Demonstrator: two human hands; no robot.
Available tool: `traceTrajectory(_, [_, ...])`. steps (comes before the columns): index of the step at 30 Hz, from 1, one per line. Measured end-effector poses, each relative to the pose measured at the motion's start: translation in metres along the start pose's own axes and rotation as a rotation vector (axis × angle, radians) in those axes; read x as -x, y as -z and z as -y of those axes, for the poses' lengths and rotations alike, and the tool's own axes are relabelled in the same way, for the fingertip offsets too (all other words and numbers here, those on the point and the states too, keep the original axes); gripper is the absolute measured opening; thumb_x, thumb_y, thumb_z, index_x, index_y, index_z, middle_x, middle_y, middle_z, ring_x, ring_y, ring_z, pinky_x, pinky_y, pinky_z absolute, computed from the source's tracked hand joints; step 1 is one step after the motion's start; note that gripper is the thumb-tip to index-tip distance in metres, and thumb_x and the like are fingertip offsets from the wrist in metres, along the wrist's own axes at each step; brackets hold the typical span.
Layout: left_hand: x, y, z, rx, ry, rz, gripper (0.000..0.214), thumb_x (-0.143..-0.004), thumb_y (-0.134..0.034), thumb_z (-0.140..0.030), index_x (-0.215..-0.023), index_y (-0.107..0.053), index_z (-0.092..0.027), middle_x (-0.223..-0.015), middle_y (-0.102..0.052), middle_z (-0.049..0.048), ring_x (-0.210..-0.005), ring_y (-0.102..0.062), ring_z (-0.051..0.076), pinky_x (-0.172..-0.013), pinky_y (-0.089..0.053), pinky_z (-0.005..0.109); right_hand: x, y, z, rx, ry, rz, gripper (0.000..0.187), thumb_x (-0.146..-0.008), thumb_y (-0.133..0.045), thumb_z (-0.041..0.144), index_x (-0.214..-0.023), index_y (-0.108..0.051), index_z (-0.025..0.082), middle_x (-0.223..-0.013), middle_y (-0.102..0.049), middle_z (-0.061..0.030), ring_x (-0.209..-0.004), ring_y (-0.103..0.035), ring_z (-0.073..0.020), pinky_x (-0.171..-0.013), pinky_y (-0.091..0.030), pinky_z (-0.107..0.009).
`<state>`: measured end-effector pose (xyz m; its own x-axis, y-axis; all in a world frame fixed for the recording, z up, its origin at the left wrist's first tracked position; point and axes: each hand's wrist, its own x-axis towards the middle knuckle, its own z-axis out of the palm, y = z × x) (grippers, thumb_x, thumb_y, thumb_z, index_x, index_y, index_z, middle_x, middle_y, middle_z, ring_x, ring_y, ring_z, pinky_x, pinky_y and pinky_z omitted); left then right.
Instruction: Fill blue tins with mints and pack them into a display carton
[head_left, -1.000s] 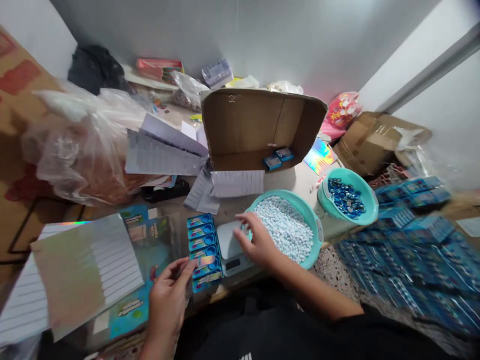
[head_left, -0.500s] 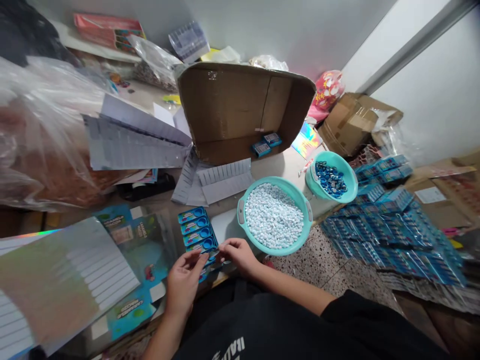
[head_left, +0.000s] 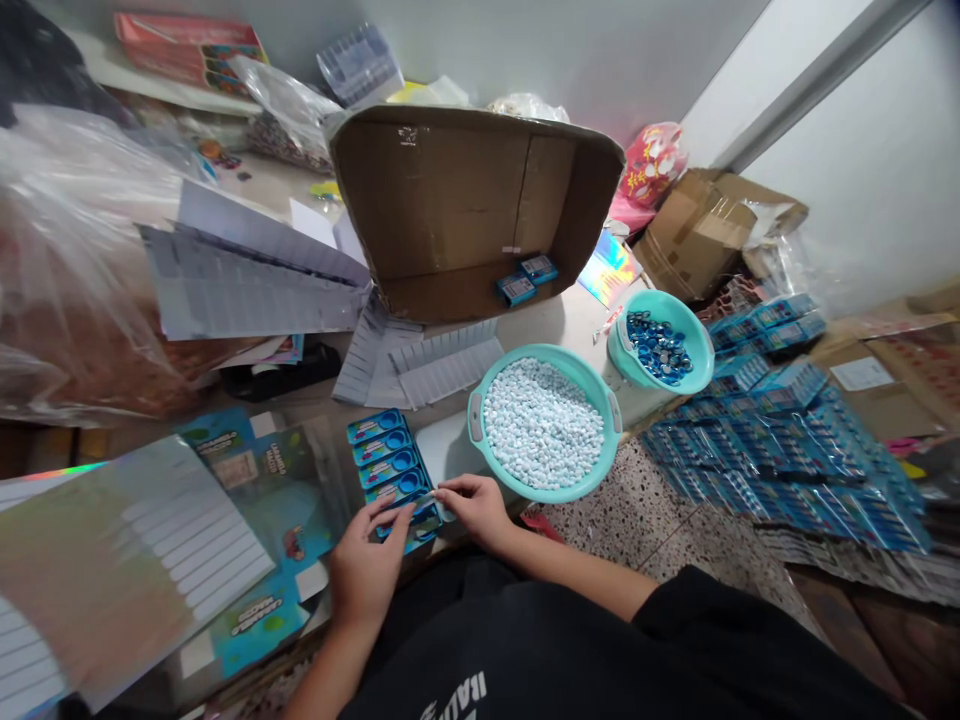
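Observation:
A row of small blue printed packs (head_left: 386,447), each with a round ring-like shape at one end, lies in front of me. At the near end of the row, my left hand (head_left: 371,545) pinches the left side of a small blue pack (head_left: 422,502) between thumb and fingers. My right hand (head_left: 474,508) grips the same pack's right end, its fingertips closed together. Fingers cover much of this pack. Just beyond my right hand stands a turquoise basin (head_left: 616,420) of small white pellets (head_left: 544,430).
Farther right, a smaller turquoise bowl (head_left: 701,365) holds shiny blue pieces. An open cardboard box (head_left: 450,200) with two blue packs stands behind. Printed sheets (head_left: 150,560) lie at left. Stacked blue packs (head_left: 780,460) are at right, beside the speckled floor (head_left: 622,530).
The view has shifted slightly, moving the scene a little up and left. Both hands stay at the near end of the row, fingers still pinching the pack.

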<state>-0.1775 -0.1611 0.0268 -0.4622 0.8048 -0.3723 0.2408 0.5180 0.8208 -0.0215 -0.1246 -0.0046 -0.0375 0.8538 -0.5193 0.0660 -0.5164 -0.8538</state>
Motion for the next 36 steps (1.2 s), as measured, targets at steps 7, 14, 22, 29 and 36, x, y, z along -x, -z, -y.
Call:
traceTrajectory(7, [-0.004,0.0,0.019,-0.078,-0.058,-0.026,0.053,-0.069,-0.073,-0.058,-0.107,-0.066,-0.021,-0.085,-0.072,0.0053,-0.077,-0.065,0.023,-0.076,-0.052,0.035,-0.006,-0.009,-0.017,-0.006,-0.037,-0.009,0.03,-0.066,-0.076,0.044,-0.077,-0.071,0.017,-0.07,-0.069,-0.0043,-0.067,-0.061,-0.0191,-0.068,-0.049,-0.032])
traceTrajectory(14, [-0.018,0.0,0.05,0.023,-0.034,-0.06,0.06,-0.062,-0.072,-0.068,-0.095,-0.063,-0.018,-0.074,-0.06,0.0007,-0.067,-0.059,0.019,-0.065,-0.052,0.032,0.0,-0.019,-0.02,0.082,-0.105,-0.007,0.024,-0.075,-0.067,0.036,-0.082,-0.05,0.021,-0.053,-0.048,0.0065,-0.048,-0.05,-0.0151,-0.05,-0.043,-0.028])
traceTrajectory(22, [0.02,0.03,0.075,0.15,0.018,-0.23,0.053,-0.072,-0.066,-0.066,-0.096,-0.062,-0.019,-0.084,-0.072,0.0081,-0.079,-0.072,0.025,-0.072,-0.059,0.036,-0.065,0.009,0.139,0.983,0.707,0.177,0.028,-0.092,-0.052,0.019,-0.118,-0.062,0.022,-0.12,-0.063,-0.011,-0.115,-0.053,-0.0259,-0.1,-0.038,-0.041])
traceTrajectory(29, [0.071,0.003,0.048,0.17,0.005,-0.546,0.042,-0.077,-0.068,-0.055,-0.099,-0.063,-0.02,-0.089,-0.071,0.0071,-0.084,-0.069,0.022,-0.081,-0.057,0.035,-0.211,0.019,0.201,1.557,0.828,0.475,0.023,-0.086,-0.06,0.006,-0.105,-0.071,0.013,-0.115,-0.07,-0.0144,-0.118,-0.056,-0.0277,-0.104,-0.036,-0.044])
traceTrajectory(36, [0.054,0.03,-0.06,0.321,-0.034,-0.411,0.045,-0.082,-0.063,-0.06,-0.107,-0.068,-0.022,-0.119,-0.07,0.0093,-0.125,-0.058,0.029,-0.115,-0.038,0.048,-0.105,0.071,0.215,1.379,1.272,0.619,0.021,-0.101,-0.05,0.022,-0.102,-0.071,0.022,-0.129,-0.067,-0.0043,-0.124,-0.055,-0.0194,-0.101,-0.041,-0.033])
